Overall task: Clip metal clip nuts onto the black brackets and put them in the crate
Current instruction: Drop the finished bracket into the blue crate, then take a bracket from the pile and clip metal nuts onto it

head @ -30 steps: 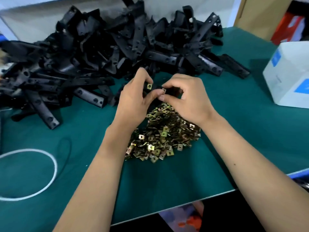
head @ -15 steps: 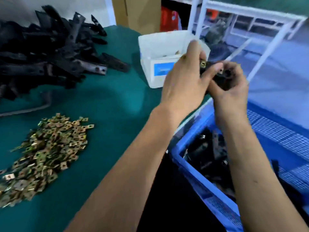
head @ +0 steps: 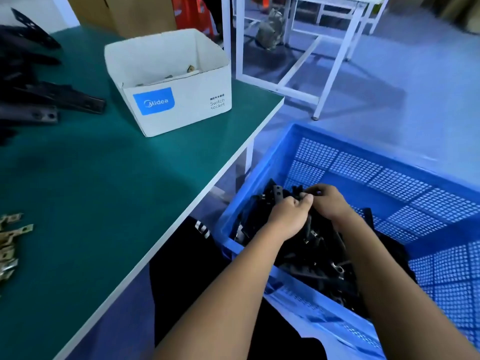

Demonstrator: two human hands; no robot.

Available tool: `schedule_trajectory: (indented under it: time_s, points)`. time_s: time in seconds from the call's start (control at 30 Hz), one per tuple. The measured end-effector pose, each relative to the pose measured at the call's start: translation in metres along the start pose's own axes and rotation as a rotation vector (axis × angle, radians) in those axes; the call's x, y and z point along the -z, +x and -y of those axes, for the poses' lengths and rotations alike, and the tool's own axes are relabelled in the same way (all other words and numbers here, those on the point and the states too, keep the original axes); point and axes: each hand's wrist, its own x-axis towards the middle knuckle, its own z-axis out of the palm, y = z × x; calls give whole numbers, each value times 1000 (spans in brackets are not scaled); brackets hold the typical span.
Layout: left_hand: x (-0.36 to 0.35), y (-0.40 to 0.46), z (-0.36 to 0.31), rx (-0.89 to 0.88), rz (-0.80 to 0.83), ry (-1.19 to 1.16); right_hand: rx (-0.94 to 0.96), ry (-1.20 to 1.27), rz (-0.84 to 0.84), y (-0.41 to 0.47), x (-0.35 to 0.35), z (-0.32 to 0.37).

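Both forearms reach forward and down from the bottom edge of the view into the blue crate [head: 322, 141], which stands on the floor below and to the right of the bench [head: 109, 183]. The left hand [head: 287, 216] lies knuckles up, its fingers curled, thumb stretched to the right toward the other hand. The right hand [head: 330, 201] sits just beside it and a little farther forward, fingers bent down and inward, fingertips meeting the left thumb. Between them the two hands pinch a black bracket [head: 309, 224], whose dark strip runs downward from under the left palm; how much of it each hand covers cannot be told. The bracket hangs low inside the crate, right over the heap of finished brackets [head: 317, 253] that fills the crate's near left corner beneath the wrists; small metal clip nuts glint on a few of them. One bracket in the heap [head: 277, 193] stands upright just left of the left hand.

Far to the left of the hands, at the bench's left edge, lie a few loose clip nuts [head: 10, 237]. Ahead and left of the hands a white cardboard box [head: 181, 110] sits near the bench corner. Beyond that, at the far left, rests part of the pile of bare black brackets [head: 52, 100]. A white metal frame [head: 298, 92] stands on the floor ahead of the crate.
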Motion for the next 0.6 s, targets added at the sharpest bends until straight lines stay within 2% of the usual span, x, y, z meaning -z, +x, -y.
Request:
schedule_trajectory:
  time_s: [0.1,0.17,0.2,0.33,0.4,0.5,0.6]
  points:
    - [8,-1,12,-53,-44,252,-43,-329,56,8,-2,3]
    - [20,-9,9,-110,-107,297,-34,-373,-6,7,-2,14]
    - [27,-14,3,-193,-140,312,1,-331,-74,4,-2,23]
    - [75,-49,-33,-713,-366,275,381,-20,-314,-28,-12,92]
    - [109,-70,-46,-861,-557,187,614,34,-386,-52,-25,136]
    - [170,-101,-53,-929,-821,127,857,34,-408,-85,-57,197]
    - [227,-136,-34,-853,-1010,83,991,22,-236,-117,-108,248]
